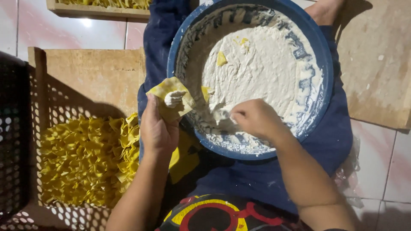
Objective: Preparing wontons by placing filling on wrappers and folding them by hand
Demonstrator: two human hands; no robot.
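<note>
My left hand (157, 128) holds a square yellow wrapper (171, 97) with a dab of white filling on it, just left of the blue bowl's rim. The big blue bowl (319, 47) rests on my lap and is full of pale white paste (257, 72), with a few yellow scraps in it. Over the bowl's near side, my right hand (256, 118) has its fingers closed on a small utensil pressed into the paste; the tool is mostly hidden.
A wooden tray (92, 72) at left carries a pile of folded yellow dumplings (90, 158) lit through a perforated basket's shadow. A dark perforated basket (10, 128) stands far left. Another tray of dumplings (98, 8) lies at the top. A wooden board (379, 64) is at right on tiled floor.
</note>
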